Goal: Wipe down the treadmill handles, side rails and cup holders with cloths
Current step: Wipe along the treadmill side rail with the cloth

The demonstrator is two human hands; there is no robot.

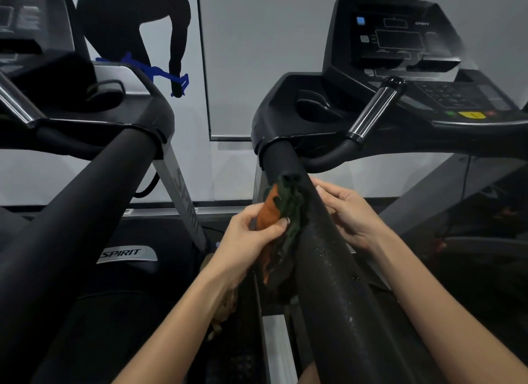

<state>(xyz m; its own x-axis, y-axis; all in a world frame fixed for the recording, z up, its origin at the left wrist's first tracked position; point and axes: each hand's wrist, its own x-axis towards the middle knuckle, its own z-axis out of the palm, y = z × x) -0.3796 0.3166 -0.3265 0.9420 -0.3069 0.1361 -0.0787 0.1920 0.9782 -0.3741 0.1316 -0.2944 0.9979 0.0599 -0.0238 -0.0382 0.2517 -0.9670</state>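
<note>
1. Cloth work is under way on the side rail (328, 255). The left hand (251, 232) pinches an orange cloth (267, 212) and a dark green cloth (294, 209) together between thumb and curled fingers. They are pressed against the rail's left flank, near its upper end.
2. The right hand (348, 212) sits on the rail's opposite flank, fingers curled and thumb near the top. I cannot tell whether it grips the rail or a hidden cloth end.
3. Droplets bead on the rail below the cloths. The step would likely go best with the bunch spread flat, wrapped round the rail and drawn down the wet length in overlapping strokes.
4. Counted: two hands and two cloths by colour. One cup holder (317, 109) and one chrome handle (374, 106) lie beyond the rail's upper end. There are two treadmills, the second treadmill (85, 198) being left of the rail.
</note>
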